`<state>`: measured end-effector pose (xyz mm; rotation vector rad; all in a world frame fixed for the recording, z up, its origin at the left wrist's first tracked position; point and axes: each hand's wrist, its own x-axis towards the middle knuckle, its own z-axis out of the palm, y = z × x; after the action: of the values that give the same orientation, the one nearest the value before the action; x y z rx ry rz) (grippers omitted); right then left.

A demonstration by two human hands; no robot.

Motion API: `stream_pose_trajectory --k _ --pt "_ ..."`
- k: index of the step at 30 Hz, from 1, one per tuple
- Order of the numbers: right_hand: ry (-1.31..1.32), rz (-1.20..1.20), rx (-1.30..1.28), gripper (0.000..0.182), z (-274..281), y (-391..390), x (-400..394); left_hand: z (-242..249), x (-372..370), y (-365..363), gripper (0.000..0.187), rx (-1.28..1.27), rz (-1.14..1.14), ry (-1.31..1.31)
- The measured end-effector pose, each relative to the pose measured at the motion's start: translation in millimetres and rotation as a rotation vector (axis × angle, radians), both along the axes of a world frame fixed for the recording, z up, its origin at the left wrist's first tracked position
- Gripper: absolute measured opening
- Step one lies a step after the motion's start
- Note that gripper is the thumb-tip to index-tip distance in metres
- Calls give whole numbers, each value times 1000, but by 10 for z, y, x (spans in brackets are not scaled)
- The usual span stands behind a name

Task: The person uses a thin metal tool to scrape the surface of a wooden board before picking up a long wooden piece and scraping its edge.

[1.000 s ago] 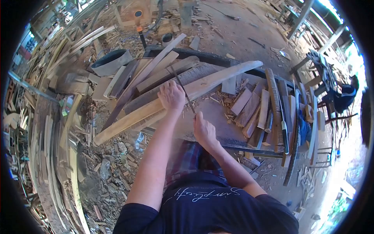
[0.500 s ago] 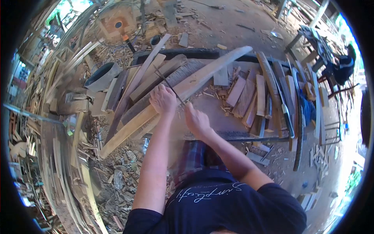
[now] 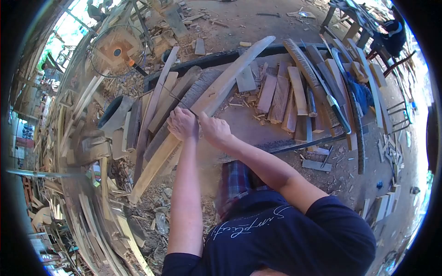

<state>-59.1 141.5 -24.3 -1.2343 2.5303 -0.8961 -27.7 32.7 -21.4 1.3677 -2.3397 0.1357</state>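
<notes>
- Your left hand (image 3: 183, 123) is fisted, pressing down on the long pale wooden plank (image 3: 209, 103) that lies diagonally across the bench (image 3: 258, 129).
- Your right hand (image 3: 214, 130) is closed on the near end of a thin dark metal file (image 3: 177, 100), just beside the left.
- File runs up-left from under your hands, over the plank.
- Short cut wood pieces (image 3: 285, 99) are stacked on the bench, right of your hands.

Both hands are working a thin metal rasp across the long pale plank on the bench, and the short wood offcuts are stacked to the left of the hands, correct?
Not quite. In the head view the offcuts lie to the right of the hands; the rest holds.
</notes>
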Motion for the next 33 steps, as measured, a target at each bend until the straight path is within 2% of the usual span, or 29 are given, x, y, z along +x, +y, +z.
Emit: stream_pose_trajectory --k 4,6,7,9,12,16,18,19,21,24,28,30,31,33 --pt "-41 -24 -26 14 35 498 189 -21 -25 5 23 10 10 2" --pt "-152 -20 176 16 95 725 286 -43 -19 -14 25 -11 2 16" --pt "-168 -24 187 16 58 679 288 -66 9 1 25 1 -2 0" --pt "-106 -35 25 17 27 355 173 -24 -2 -2 26 -11 -16 -27" --pt "-34 -11 18 17 61 5 22 29 0 15 26 1 -20 -2" --pt "-75 -23 -15 16 61 479 188 -51 -21 -24 26 -1 -6 22" --pt "-168 -29 188 16 131 644 269 -77 -29 -38 26 -13 -6 26" --pt "-183 -28 196 16 108 581 266 -72 -26 -37 26 -7 -4 23" --pt "-104 -17 28 16 112 269 120 -57 -7 5 26 -8 -6 22" --pt "-34 7 58 17 50 -54 -12 -35 -23 -12 26 -14 -4 49" --pt "-76 -10 66 14 187 524 175 -38 -36 -12 26 9 20 28" --pt "-134 -22 270 15 262 666 247 -47 -17 -4 26 -15 -7 29" --pt "-150 -19 274 15 232 575 249 -73 18 -1 26 -10 -6 12" --pt "-62 19 75 14 211 217 76 -30 -11 -9 26 4 -10 12"
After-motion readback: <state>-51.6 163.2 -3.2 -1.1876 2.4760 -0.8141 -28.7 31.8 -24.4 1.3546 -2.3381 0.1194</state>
